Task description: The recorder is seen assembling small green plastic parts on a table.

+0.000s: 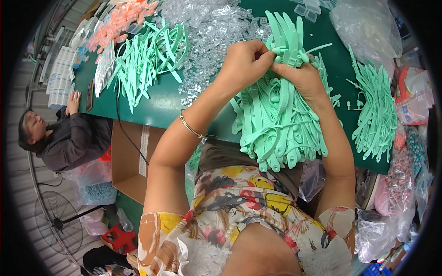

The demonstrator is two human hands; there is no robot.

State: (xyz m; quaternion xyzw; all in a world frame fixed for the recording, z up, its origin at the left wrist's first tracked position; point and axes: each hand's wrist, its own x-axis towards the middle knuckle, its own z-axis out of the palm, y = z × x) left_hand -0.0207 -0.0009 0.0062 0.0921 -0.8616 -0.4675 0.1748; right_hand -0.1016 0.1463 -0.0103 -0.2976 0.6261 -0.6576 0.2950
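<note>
My right hand (pixel 306 82) is closed around a bundle of mint-green plastic straps (pixel 287 34), whose rounded ends fan out away from me. At the bundle's left side my left hand (pixel 248 60) is pinched on a thin green strap that crosses it; the exact grip is partly hidden by the fingers. Under both hands lies a thick heap of the same straps (pixel 281 131), some with ridged teeth and holed ends, reaching over the table's near edge. One thin strap tip pokes out to the right of the bundle.
The green table (pixel 159 108) carries clear plastic pieces (pixel 216 37), loose green straps (pixel 147 60), orange pieces (pixel 124 16) and another strap pile (pixel 375 110). A clear bag (pixel 366 25) sits at the far right. A co-worker (pixel 69 133) sits left, near a cardboard box (pixel 129 165) and fan (pixel 57 223).
</note>
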